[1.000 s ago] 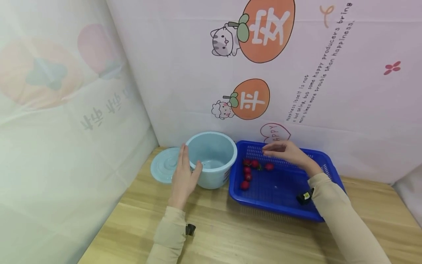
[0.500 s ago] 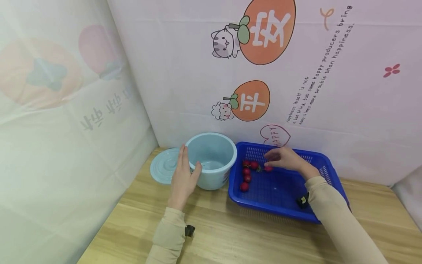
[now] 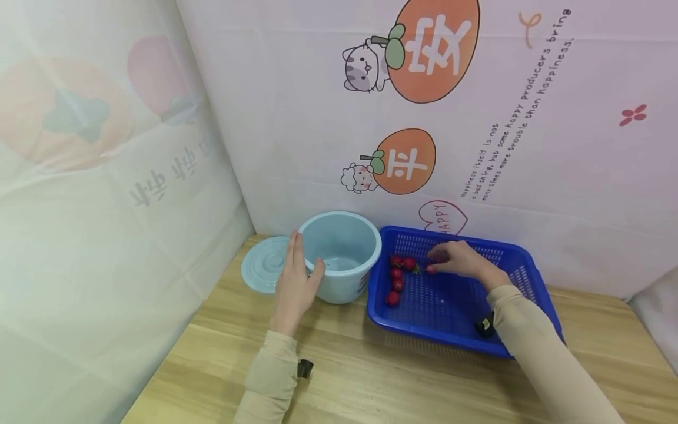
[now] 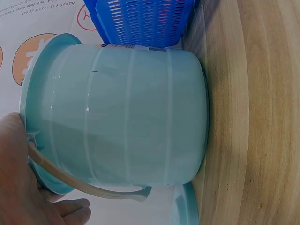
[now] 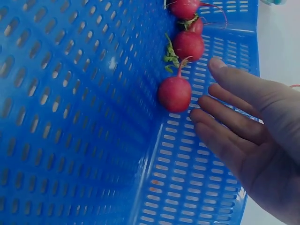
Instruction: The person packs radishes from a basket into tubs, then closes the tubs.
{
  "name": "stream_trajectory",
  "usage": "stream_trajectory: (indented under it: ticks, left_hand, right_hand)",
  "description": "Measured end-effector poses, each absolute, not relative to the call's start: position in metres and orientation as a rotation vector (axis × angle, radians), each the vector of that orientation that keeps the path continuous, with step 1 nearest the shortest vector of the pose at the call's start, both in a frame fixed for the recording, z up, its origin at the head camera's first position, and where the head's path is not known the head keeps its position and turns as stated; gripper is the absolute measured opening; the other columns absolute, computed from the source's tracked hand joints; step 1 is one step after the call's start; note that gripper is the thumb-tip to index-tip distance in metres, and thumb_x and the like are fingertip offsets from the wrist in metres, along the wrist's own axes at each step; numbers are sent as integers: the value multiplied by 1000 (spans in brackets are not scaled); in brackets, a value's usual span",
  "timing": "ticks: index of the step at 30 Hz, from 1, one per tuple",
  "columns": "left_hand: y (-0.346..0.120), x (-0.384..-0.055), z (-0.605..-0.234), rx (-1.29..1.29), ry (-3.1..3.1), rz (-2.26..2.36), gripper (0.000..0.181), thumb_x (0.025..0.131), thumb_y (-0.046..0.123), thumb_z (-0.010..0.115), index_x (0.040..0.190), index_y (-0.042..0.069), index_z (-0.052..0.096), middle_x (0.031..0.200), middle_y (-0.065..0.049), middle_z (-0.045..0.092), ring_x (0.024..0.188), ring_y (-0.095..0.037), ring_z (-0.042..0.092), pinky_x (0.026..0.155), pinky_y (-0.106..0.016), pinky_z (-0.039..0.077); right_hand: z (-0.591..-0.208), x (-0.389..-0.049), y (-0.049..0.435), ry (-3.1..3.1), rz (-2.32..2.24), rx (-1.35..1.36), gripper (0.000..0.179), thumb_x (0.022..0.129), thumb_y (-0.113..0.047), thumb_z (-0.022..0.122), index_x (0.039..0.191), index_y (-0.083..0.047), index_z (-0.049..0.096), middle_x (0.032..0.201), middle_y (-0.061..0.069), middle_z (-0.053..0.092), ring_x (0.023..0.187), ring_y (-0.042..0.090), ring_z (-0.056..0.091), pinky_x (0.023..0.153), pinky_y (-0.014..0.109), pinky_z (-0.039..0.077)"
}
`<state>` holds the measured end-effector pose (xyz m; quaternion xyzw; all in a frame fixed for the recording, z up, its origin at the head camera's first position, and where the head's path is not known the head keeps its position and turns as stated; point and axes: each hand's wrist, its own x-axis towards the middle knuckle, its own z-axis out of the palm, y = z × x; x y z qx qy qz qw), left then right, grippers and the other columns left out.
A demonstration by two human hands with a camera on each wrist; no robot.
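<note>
My left hand (image 3: pixel 296 288) rests straight-fingered against the near left rim of a light blue plastic bucket (image 3: pixel 341 285), thumb spread from the fingers. The bucket stands upright, its carrying handle (image 4: pixel 89 187) hanging along the side in the left wrist view. Over a blue perforated basket (image 3: pixel 439 338), my right hand (image 3: pixel 461 259) reaches down with loosely bent fingers. Its fingertips are close beside a red radish (image 5: pixel 175 94) with a thin root and hold nothing. Several more radishes (image 3: pixel 396 285) lie along the basket's left part.
A round light blue lid (image 3: pixel 263 265) lies on the wooden table (image 3: pixel 339 377), left of the bucket and partly behind my left hand. The basket stands close to the bucket's right side. Printed cloth (image 3: pixel 296 118) hangs behind and at the left.
My right hand has lowered into the basket towards the radish at the back. The left hand has stayed at the bucket's rim.
</note>
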<state>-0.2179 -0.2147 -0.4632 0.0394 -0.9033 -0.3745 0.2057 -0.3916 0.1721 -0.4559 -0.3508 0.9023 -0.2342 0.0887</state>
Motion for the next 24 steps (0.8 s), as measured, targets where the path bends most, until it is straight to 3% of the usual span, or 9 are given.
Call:
stream_trajectory:
  ticks: [11,17,24]
  left_hand:
    - [-216,-215,-462,100,-2526,-1019,80,108,47,49,170,9,16,178,-1,11,133,-39,58,91,-54,57]
    - [-217,-215,-459,91,-2509,-1014,80,108,45,50,170,8,17,177,-4,13,118,-37,65,76,-50,58]
    - [-214,-215,-460,95,-2514,-1035,80,108,44,52,170,8,16,177,-4,13,131,-39,59,91,-55,57]
  right_hand:
    - [-465,-390,170,2626,-669,-1060,31,92,-11,81,115,8,75,109,21,77,97,34,75,85,48,62]
    - [-465,-390,159,2646,-594,-1041,30,90,-5,82,114,10,74,108,22,77,96,33,75,84,47,62]
    - [-461,-385,157,2690,-466,-1095,27,85,2,83,110,9,76,101,19,77,92,32,73,85,49,61]
